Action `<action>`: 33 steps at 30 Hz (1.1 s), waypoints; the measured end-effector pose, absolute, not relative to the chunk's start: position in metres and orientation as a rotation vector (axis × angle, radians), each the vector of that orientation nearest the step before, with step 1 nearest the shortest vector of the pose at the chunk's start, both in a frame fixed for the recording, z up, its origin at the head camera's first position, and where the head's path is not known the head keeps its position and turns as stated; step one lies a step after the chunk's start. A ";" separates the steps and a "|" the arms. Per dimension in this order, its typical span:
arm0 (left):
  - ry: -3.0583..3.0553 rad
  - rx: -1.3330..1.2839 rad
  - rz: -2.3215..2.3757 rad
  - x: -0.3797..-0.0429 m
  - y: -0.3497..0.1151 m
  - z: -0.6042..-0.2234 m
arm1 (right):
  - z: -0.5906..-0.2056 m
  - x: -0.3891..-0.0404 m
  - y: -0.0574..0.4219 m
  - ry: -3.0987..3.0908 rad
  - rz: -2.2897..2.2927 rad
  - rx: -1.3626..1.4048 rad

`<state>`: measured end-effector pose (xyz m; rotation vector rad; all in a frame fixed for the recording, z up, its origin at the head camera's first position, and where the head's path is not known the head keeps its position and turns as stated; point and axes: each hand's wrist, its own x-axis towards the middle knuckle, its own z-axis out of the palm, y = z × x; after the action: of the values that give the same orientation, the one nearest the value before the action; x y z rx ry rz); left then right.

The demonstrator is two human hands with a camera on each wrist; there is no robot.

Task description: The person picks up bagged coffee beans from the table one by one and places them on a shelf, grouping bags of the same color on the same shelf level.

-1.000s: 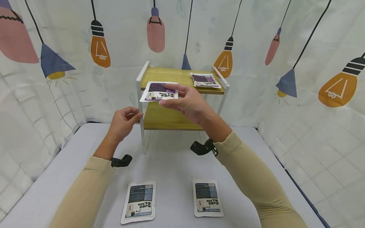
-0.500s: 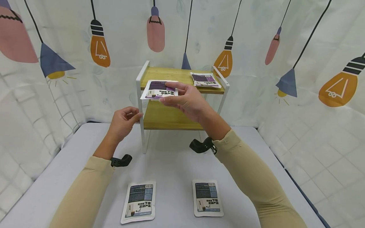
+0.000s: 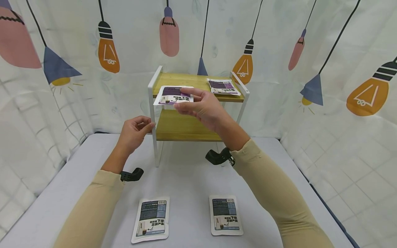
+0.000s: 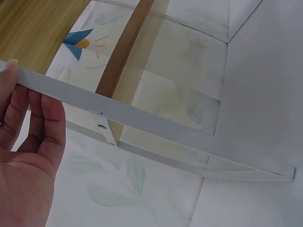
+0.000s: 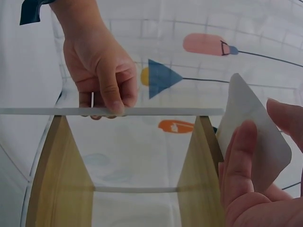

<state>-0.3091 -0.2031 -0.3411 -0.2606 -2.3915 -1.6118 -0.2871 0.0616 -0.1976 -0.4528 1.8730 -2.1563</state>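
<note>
In the head view my right hand [image 3: 206, 108] pinches a flat white pouch with a purple printed label [image 3: 172, 95] between thumb and fingers. The pouch hovers at the front left edge of the upper shelf [image 3: 183, 80]; whether it touches the wood I cannot tell. My left hand [image 3: 134, 132] grips the front left white leg of the two-tier rack [image 3: 154, 148] below that shelf. The left wrist view shows the thumb and fingers of the left hand [image 4: 33, 123] on either side of the white metal leg [image 4: 156, 124]. The right wrist view shows the pouch's plain white underside [image 5: 258, 137].
A similar purple-labelled pouch [image 3: 224, 87], perhaps a small stack, lies at the upper shelf's right. Two pouches with dark blue-grey labels, a left one [image 3: 151, 220] and a right one [image 3: 226, 216], lie on the white tabletop [image 3: 186, 186]. The lower shelf [image 3: 186, 125] is yellowish wood.
My right hand has risen slightly with the pouch, which now overlaps more of the upper shelf's front edge. The left hand has kept its place on the leg.
</note>
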 end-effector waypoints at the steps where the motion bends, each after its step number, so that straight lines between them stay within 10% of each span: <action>1: -2.393 -0.266 -1.611 -0.309 -0.203 -0.341 | -0.198 -0.287 0.062 1.875 -2.157 -0.453; 33: -2.387 -0.280 -1.588 -0.309 -0.203 -0.343 | -0.201 -0.293 0.057 2.042 -2.165 -0.448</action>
<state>-0.3093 -0.2033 -0.3425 -0.2802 -2.3870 -1.5885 -0.2931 0.0570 -0.2009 -0.4480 2.0418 -2.1649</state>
